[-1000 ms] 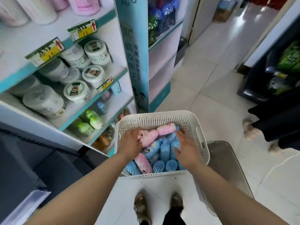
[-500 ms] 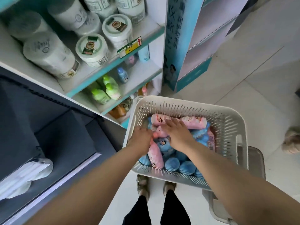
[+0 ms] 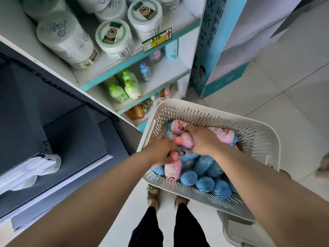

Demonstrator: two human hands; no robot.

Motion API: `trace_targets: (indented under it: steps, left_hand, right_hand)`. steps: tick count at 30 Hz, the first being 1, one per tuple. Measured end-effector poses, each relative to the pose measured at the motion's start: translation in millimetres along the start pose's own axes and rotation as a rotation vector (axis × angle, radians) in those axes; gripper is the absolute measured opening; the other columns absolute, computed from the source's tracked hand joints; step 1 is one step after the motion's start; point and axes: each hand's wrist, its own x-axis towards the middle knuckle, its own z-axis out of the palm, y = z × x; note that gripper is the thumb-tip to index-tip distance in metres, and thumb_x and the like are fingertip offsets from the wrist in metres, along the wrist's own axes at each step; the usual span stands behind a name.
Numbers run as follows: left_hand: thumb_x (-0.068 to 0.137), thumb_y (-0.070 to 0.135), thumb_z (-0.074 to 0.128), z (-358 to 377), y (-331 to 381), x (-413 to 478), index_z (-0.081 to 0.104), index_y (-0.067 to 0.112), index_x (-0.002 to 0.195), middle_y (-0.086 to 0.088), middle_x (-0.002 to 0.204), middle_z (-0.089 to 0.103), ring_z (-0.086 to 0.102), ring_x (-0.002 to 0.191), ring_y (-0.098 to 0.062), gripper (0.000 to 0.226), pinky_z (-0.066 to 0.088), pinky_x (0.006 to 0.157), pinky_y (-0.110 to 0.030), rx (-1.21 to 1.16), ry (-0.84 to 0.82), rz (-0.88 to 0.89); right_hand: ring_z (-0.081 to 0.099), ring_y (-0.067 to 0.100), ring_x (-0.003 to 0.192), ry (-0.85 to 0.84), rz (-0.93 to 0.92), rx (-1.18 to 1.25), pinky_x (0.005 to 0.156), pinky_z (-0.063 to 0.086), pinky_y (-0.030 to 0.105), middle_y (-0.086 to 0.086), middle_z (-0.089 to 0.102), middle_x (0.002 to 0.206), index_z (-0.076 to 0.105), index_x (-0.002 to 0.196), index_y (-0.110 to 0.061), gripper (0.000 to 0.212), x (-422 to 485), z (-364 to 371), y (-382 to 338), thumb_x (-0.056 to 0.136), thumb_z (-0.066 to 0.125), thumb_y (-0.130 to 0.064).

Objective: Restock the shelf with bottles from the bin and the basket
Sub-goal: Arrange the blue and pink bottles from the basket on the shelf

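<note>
A white slotted basket (image 3: pixel 254 138) in front of me holds several blue bottles (image 3: pixel 204 182) and a few pink ones. My right hand (image 3: pixel 203 141) grips a pink bottle (image 3: pixel 185 140) near the middle of the basket, its cap pointing left. My left hand (image 3: pixel 160 150) curls round the neck of another pink bottle (image 3: pixel 172 168) that lies at the basket's near left. A third pink bottle (image 3: pixel 224 135) rests behind my right hand. The shelf (image 3: pixel 160 81) on the left carries green bottles (image 3: pixel 131 88) and a small blue bottle (image 3: pixel 144 71).
Large white tubs (image 3: pixel 114 38) fill the upper shelf. A dark grey cabinet (image 3: pixel 53 122) with a plastic-wrapped pack stands at the left. A grey bin (image 3: pixel 238 232) sits under the basket. My feet (image 3: pixel 167 196) stand on the white tile floor. A blue display stand (image 3: pixel 219 41) rises at the back.
The view has tilted down and closer. Both hands have closed on pink bottles in the basket; the right hand's bottle has lifted slightly out of the pile.
</note>
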Motion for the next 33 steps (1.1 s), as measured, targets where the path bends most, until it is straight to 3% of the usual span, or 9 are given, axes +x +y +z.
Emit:
trace_targets:
  steps: [5,10,13,16,19,22,26,30,33]
  left_hand:
    - [0.085,0.029,0.060,-3,11,-34,0.052,0.021,0.100,-0.005,0.099,0.060,0.057,0.091,-0.025,0.019,0.047,0.079,-0.038,-0.404,0.172,-0.032]
    - [0.077,0.042,0.061,-47,19,-80,0.051,0.030,0.091,-0.001,0.092,0.063,0.061,0.088,-0.022,0.021,0.050,0.081,-0.037,-0.729,0.472,-0.070]
    - [0.083,0.026,0.066,-81,23,-116,0.052,0.030,0.091,0.002,0.088,0.064,0.064,0.082,-0.014,0.016,0.053,0.077,-0.028,-0.868,0.684,-0.080]
    - [0.090,0.015,0.062,-111,26,-160,0.054,0.015,0.096,0.003,0.087,0.060,0.057,0.069,0.003,0.010,0.047,0.067,-0.013,-0.914,0.862,-0.067]
    - [0.089,0.020,0.062,-128,19,-215,0.055,0.019,0.095,0.002,0.089,0.061,0.057,0.070,0.002,0.009,0.047,0.068,-0.013,-0.906,0.989,-0.071]
    - [0.087,0.028,0.062,-132,4,-283,0.057,0.020,0.095,0.007,0.086,0.065,0.060,0.073,-0.002,0.012,0.048,0.070,-0.018,-0.893,1.075,-0.093]
    - [0.081,0.038,0.061,-125,-15,-381,0.059,0.027,0.091,0.010,0.080,0.068,0.063,0.074,-0.006,0.016,0.052,0.071,-0.027,-0.904,1.161,-0.105]
    - [0.088,0.027,0.064,-106,-39,-489,0.060,0.023,0.093,0.007,0.082,0.072,0.066,0.075,-0.007,0.008,0.055,0.073,-0.027,-0.886,1.266,-0.143]
    - [0.088,0.031,0.064,-88,-58,-570,0.061,0.024,0.094,0.004,0.082,0.071,0.066,0.070,-0.005,0.009,0.051,0.064,-0.021,-0.869,1.362,-0.188]
  right_hand:
    - [0.058,0.016,0.095,0.245,0.176,0.552,0.081,0.047,0.032,-0.003,0.061,0.109,0.052,0.116,-0.023,0.067,-38,-25,4,0.059,0.084,-0.037]
    - [0.062,0.006,0.079,0.335,0.138,0.864,0.069,0.052,0.027,-0.005,0.066,0.089,0.055,0.102,-0.024,0.049,-69,-74,-21,0.066,0.081,-0.046]
    - [0.062,0.010,0.082,0.366,0.057,0.984,0.070,0.054,0.030,-0.006,0.063,0.088,0.051,0.098,-0.027,0.043,-81,-107,-58,0.069,0.079,-0.043]
    - [0.063,0.003,0.081,0.400,-0.042,1.035,0.069,0.050,0.015,-0.006,0.062,0.090,0.048,0.106,-0.019,0.040,-93,-135,-106,0.078,0.074,-0.034]
    - [0.063,0.012,0.092,0.381,-0.146,1.020,0.078,0.050,0.026,0.000,0.065,0.101,0.050,0.114,-0.021,0.070,-105,-158,-161,0.061,0.077,-0.059]
    - [0.060,0.007,0.096,0.342,-0.256,1.014,0.075,0.046,0.021,-0.003,0.062,0.108,0.047,0.120,-0.022,0.062,-117,-170,-232,0.068,0.064,-0.053]
    - [0.053,0.011,0.108,0.317,-0.369,0.968,0.091,0.042,0.032,-0.008,0.054,0.117,0.043,0.113,-0.044,0.035,-140,-167,-326,0.084,0.047,-0.063]
    - [0.057,0.001,0.093,0.363,-0.486,0.927,0.075,0.042,0.019,-0.014,0.061,0.102,0.054,0.104,-0.033,0.016,-170,-155,-432,0.090,0.057,-0.041]
    - [0.063,0.008,0.090,0.382,-0.583,0.883,0.074,0.045,0.025,-0.009,0.067,0.095,0.060,0.098,-0.028,0.020,-189,-138,-511,0.084,0.067,-0.040]
